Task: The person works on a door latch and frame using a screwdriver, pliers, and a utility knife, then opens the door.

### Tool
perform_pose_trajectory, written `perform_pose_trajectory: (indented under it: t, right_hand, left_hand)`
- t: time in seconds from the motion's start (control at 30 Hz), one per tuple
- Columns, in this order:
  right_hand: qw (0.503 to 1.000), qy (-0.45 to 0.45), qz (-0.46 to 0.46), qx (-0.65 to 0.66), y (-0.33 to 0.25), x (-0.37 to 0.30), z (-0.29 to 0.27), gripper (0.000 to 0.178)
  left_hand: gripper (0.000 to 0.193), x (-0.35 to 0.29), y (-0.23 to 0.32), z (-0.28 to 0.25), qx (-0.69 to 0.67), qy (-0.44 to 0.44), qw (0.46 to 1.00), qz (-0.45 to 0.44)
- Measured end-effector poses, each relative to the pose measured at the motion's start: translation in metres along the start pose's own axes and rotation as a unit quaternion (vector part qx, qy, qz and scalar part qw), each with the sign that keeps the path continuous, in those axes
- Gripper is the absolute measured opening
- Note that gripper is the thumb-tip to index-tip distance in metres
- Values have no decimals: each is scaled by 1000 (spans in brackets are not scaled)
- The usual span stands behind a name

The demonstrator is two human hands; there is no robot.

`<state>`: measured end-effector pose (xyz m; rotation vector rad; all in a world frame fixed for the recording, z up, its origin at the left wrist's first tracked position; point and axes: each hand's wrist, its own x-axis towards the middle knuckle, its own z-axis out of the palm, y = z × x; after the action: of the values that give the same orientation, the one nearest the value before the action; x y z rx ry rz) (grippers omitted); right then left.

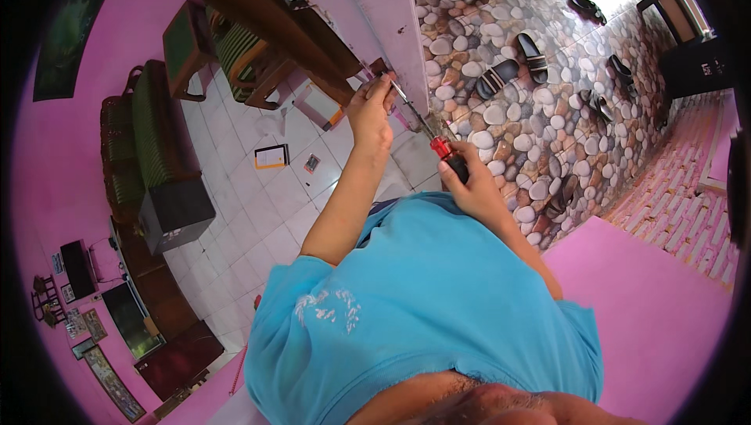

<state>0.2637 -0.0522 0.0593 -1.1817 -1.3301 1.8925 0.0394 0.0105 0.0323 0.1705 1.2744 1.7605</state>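
Note:
My right hand point(471, 185) is wrapped round the red and black handle of a screwdriver point(440, 148). The screwdriver's metal shaft slants up and to the left, toward the edge of a dark brown wooden door point(309, 57). Beside the shaft's far end, my left hand point(371, 114) is closed with its fingertips pinched together against the door edge. Something small and metallic shows at those fingertips, too small to make out. Just right of both hands stands a pale door frame point(387, 22).
On the white tiles point(250, 198) lie an open white box point(318, 106), a black, white and yellow package point(271, 157) and a small packet point(312, 163). Sandals point(497, 78) rest on the pebble-patterned floor point(501, 132) at right. A green striped sofa point(156, 132) stands left.

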Motion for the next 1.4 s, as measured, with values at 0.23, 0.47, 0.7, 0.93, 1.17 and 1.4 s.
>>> perform_pose_trajectory:
  t: [0.23,0.47,0.7,0.93,1.17,1.4]
  right_hand:
    - [914,104,-168,-354,-9,-3,11,44]
    - [946,-44,185,261,-13,7,-5,39]
    - [980,23,-94,-173,-9,-2,-1,40]
    - [960,61,-84,-260,-13,1,6,35]
    - [967,76,-174,-169,18,17,1,33]
    - [877,-157,218,399,2,17,-25,30]
  left_hand:
    - [10,-1,0,-3,21,-17,1000,1]
    - [10,-3,-1,-7,32,-12,999,-10]
    - [10,1,-3,-5,-1,-13,1000,9]
    - [10,-1,-3,-7,-16,-43,999,15]
    - [6,-4,0,-6,5,-29,999,14]
    - [9,-4,-2,-5,7,-27,999,17]
